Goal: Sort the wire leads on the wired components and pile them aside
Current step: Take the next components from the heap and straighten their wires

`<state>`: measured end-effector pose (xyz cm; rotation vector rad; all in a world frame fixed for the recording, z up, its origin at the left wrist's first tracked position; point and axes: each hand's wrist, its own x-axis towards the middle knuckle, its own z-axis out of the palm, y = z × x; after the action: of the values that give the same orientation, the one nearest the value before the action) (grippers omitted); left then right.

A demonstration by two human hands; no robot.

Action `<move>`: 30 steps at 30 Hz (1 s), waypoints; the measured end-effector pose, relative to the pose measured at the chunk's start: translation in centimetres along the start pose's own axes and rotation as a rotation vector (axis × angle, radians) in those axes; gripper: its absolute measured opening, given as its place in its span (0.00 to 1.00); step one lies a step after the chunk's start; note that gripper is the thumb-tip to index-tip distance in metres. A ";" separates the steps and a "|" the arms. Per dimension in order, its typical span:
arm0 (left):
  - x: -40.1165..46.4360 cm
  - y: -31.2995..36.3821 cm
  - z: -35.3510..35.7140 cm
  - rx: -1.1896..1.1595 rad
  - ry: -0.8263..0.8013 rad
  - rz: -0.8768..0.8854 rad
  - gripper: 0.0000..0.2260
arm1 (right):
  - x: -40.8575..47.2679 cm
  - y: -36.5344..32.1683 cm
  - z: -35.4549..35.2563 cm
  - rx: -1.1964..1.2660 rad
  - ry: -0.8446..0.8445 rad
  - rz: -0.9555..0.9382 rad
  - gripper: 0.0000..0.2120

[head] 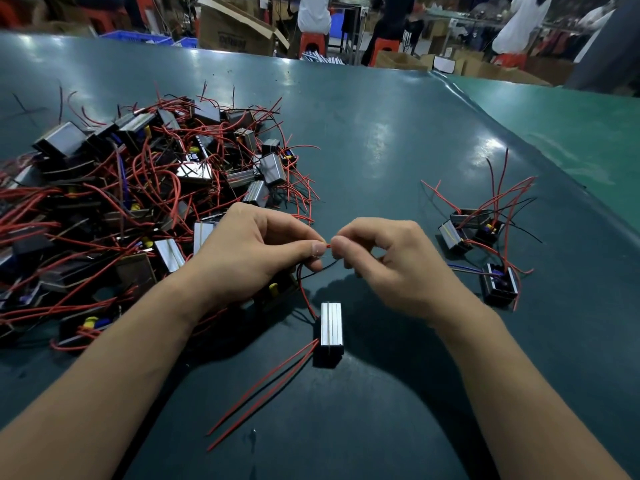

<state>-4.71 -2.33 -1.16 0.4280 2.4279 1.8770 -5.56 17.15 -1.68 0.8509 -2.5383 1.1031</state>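
A small black and silver wired component (330,332) stands on the dark green table, in front of me at the centre. Two red leads (263,389) run from it toward the near left. Another red lead (304,299) and a black one rise from it to my hands. My left hand (249,251) and my right hand (384,258) meet above the component, each pinching the tip of that red lead between thumb and forefinger. A large tangled heap of like components (138,202) lies at the left. A small pile of three components (481,237) lies at the right.
The dark green table (381,133) runs far back, with a lighter green mat (571,126) at the right. Beyond its far edge stand cardboard boxes (235,29), blue crates, orange stools and several people.
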 end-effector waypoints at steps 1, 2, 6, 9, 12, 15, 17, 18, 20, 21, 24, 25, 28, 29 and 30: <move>0.0 0.0 0.0 -0.005 0.007 0.014 0.02 | 0.0 -0.4 0.3 0.084 -0.004 0.109 0.12; 0.0 -0.1 0.1 -0.005 0.015 0.027 0.02 | 0.1 -0.8 0.6 0.212 0.006 0.261 0.15; 0.0 -0.3 0.6 0.045 0.050 0.049 0.04 | 1.1 -1.7 2.0 1.013 0.018 0.971 0.15; 0.2 -0.6 0.5 0.085 0.090 0.044 0.04 | 0.7 -1.7 2.2 0.765 0.090 0.771 0.15; 0.3 -0.6 0.4 0.066 0.118 0.038 0.03 | 0.1 -1.2 2.5 0.064 0.189 0.288 0.14; 0.3 -0.6 0.3 0.053 0.129 -0.002 0.02 | 0.3 -0.1 1.2 0.147 0.084 0.248 0.09; 0.3 -0.5 0.2 0.025 0.138 -0.029 0.02 | 0.2 0.6 0.0 0.152 0.065 0.235 0.03; 0.3 -0.5 0.2 0.017 0.131 -0.037 0.02 | 0.1 0.8 -0.3 0.141 0.076 0.211 0.08; 0.3 -0.3 0.2 0.009 0.104 -0.042 0.01 | 0.0 0.9 -0.2 0.110 0.079 0.101 0.14; 0.2 -0.3 0.2 0.007 0.094 -0.043 0.01 | 0.1 0.7 0.2 0.088 0.078 0.037 0.12; 0.0 0.0 0.1 0.010 0.075 -0.057 0.02 | 0.3 0.7 0.6 0.086 0.079 -0.031 0.07; 0.0 0.1 0.1 0.012 0.069 -0.065 0.02 | 0.3 0.7 0.5 0.097 0.072 -0.022 0.06; -0.1 0.2 0.1 0.011 0.035 -0.074 0.02 | 0.1 0.6 0.2 0.102 0.044 0.007 0.03; -0.1 0.3 0.2 0.009 0.021 -0.073 0.02 | 0.0 0.5 0.2 0.096 0.034 0.019 0.03; -0.1 0.3 0.2 0.007 0.010 -0.067 0.02 | -0.1 0.5 0.3 0.095 0.023 0.040 0.04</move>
<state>-4.55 -2.10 -0.96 0.3334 2.4237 1.8494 -5.80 17.25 -2.15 0.8085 -2.5123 1.2471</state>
